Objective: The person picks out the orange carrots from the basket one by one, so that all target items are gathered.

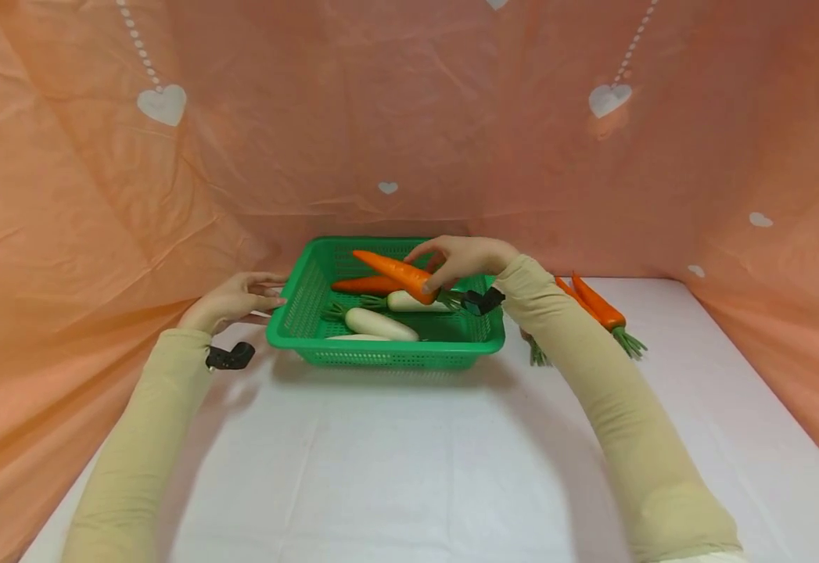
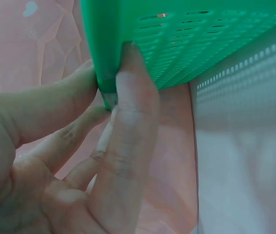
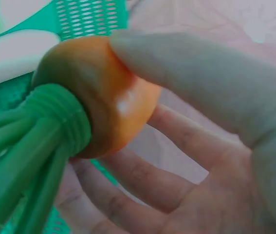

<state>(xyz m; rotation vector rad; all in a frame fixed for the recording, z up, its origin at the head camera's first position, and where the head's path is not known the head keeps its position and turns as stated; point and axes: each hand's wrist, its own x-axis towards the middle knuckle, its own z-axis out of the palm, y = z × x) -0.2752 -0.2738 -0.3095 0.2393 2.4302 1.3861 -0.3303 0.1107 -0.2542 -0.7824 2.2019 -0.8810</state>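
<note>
A green plastic basket [image 1: 395, 358] with perforated walls stands on the white table. My left hand [image 1: 236, 301] pinches its left rim, the thumb on one side and fingers on the other in the left wrist view. Over the basket, my right hand [image 1: 461, 262] grips an orange carrot [image 1: 400, 274] near its green-stemmed end, its tip pointing up and left. The right wrist view shows thumb and fingers round the thick end of the carrot [image 3: 99, 97]. Inside the basket lie another carrot [image 1: 363, 285] and white radishes, one radish [image 1: 381, 324] in front and one radish [image 1: 419, 302] behind it.
To the right of the basket, carrots with green stems, such as this carrot [image 1: 601, 303], lie on the white tabletop [image 1: 381, 469], partly behind my right sleeve [image 1: 613, 399]. A pinkish-orange curtain [image 1: 395, 117] with white hearts hangs behind and at both sides.
</note>
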